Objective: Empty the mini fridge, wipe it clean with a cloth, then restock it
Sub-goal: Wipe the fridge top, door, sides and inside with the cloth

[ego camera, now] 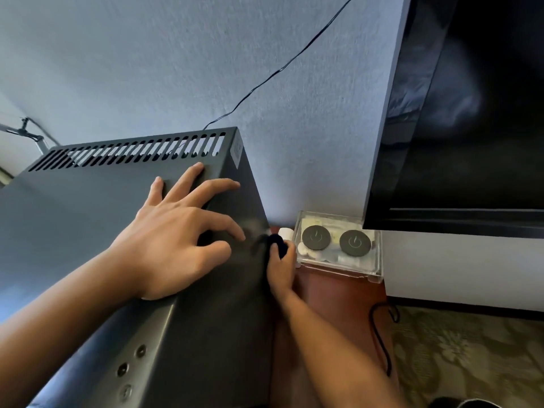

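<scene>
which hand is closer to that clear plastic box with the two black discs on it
Right. The right hand, clutching a dark cloth against the fridge's side, sits just beside the clear box. The left hand rests flat on top of the mini fridge, farther away.

The mini fridge (pixel 88 219) is dark grey. To its right, the right hand (pixel 281 267) grips a navy cloth (pixel 278 242). Further right, a clear box (pixel 338 245) carries two black discs over reddish-brown wood (pixel 332 298). Beyond lies olive floral carpet (pixel 471 354).
</scene>
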Tool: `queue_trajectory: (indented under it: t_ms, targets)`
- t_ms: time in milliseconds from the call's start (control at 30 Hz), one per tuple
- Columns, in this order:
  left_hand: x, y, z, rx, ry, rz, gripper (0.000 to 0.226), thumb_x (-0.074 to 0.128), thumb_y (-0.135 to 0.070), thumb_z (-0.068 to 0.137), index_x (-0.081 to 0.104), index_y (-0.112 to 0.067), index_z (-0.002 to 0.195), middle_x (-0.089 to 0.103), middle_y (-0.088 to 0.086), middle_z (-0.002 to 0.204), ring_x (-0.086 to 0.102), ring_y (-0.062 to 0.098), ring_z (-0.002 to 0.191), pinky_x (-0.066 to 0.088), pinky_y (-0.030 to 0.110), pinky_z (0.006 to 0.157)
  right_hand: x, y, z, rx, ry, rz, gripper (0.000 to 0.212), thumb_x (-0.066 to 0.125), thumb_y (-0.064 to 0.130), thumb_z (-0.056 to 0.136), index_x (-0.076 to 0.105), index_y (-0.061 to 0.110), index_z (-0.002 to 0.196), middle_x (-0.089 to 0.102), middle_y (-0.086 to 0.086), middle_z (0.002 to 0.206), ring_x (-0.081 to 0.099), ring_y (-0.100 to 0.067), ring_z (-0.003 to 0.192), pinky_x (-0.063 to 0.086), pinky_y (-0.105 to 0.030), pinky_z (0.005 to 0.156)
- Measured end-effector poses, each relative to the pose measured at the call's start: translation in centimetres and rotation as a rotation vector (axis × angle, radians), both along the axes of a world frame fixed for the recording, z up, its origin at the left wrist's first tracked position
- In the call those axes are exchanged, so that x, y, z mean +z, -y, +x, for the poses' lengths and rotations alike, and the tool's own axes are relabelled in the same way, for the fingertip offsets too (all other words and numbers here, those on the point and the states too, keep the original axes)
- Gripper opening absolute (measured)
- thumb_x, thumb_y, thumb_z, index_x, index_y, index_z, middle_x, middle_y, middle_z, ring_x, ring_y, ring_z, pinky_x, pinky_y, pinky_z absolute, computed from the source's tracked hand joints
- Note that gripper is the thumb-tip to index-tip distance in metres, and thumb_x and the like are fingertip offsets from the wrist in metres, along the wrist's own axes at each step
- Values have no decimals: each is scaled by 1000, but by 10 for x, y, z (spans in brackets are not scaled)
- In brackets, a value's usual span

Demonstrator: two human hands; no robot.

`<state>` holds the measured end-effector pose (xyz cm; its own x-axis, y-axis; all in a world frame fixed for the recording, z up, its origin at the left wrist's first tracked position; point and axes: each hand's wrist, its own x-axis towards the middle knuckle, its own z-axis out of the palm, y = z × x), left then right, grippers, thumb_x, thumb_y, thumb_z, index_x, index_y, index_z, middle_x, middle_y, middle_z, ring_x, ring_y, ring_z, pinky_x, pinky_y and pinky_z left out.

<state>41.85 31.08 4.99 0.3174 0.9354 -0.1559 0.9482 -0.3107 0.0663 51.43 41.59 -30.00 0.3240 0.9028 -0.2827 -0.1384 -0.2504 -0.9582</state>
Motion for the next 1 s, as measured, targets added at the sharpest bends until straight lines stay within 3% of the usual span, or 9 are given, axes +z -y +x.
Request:
queue_trajectory:
  t_ms: [133, 267, 400, 500, 600, 700, 833, 900, 1000]
  targets:
    - [2, -1, 1, -9, -3, 18, 65, 22, -60, 67, 54, -64, 124, 10, -36, 160, -17, 3, 154, -3, 56, 125, 0, 14, 0, -7, -55, -15, 26, 59, 31, 100, 53, 23, 124, 61, -4, 125, 57, -26, 118, 46, -35, 103]
    - [0, -2, 0, -21, 1, 39, 74, 20, -62, 69, 42, -60, 141, 10, -35, 161, -17, 2, 154, -3, 56, 125, 35, 35, -5, -41, -15, 36, 19, 61, 44, 91, 53, 44, 108, 61, 6, 120, 57, -18, 114, 48, -44, 106]
    - [-2, -4, -1, -26, 37, 41, 73, 17, -64, 77, 32, -56, 149, 9, -35, 162, -15, 2, 154, -2, 58, 125, 126, 102, -7, -83, -46, 308, 24, 64, 41, 89, 56, 46, 111, 60, 18, 119, 56, -6, 116, 46, -31, 105]
    - [-5, -6, -3, -33, 53, 56, 73, 14, -67, 81, 32, -53, 151, 11, -32, 164, -12, 5, 155, -1, 60, 124, 183, 191, -16, -78, 31, 551, 30, 69, 29, 86, 57, 39, 112, 61, 8, 118, 59, -12, 116, 44, -23, 99]
    - [-8, -7, -6, -38, 65, 71, 73, 13, -69, 83, 33, -51, 151, 12, -30, 165, -8, 8, 156, 1, 61, 123, 173, 264, -20, -69, 208, 689, 36, 72, 25, 80, 60, 40, 110, 63, 5, 123, 64, -13, 116, 43, -17, 97]
    - [-9, -8, -6, -39, 96, 82, 67, 18, -65, 86, 37, -51, 149, 15, -28, 165, -3, 11, 157, 3, 63, 122, 147, 296, -19, 154, 261, 543, 38, 69, 23, 83, 67, 60, 92, 67, 32, 111, 65, -15, 115, 46, -12, 89]
    - [-3, 2, -7, -23, 197, 152, 63, 32, -56, 86, 46, -43, 146, 27, -19, 165, 17, 13, 155, 15, 55, 122, 145, 318, -6, 19, 216, 453, 36, 70, 20, 64, 66, 36, 96, 72, 7, 105, 70, -12, 96, 51, -20, 81]
    - [0, 12, -13, -13, 251, 173, 62, 36, -55, 84, 48, -43, 144, 33, -18, 162, 34, 17, 148, 31, 51, 115, 154, 326, -3, -12, 142, 377, 34, 73, 23, 66, 68, 37, 97, 73, 9, 98, 68, -6, 89, 50, -18, 78]
    - [2, 29, -32, -50, 332, 147, 59, 39, -51, 85, 55, -36, 140, 44, -15, 156, 47, 18, 139, 41, 43, 111, 146, 334, 9, -122, 92, 202, 37, 73, 33, 66, 68, 33, 103, 73, 6, 99, 69, -19, 92, 55, -34, 83]
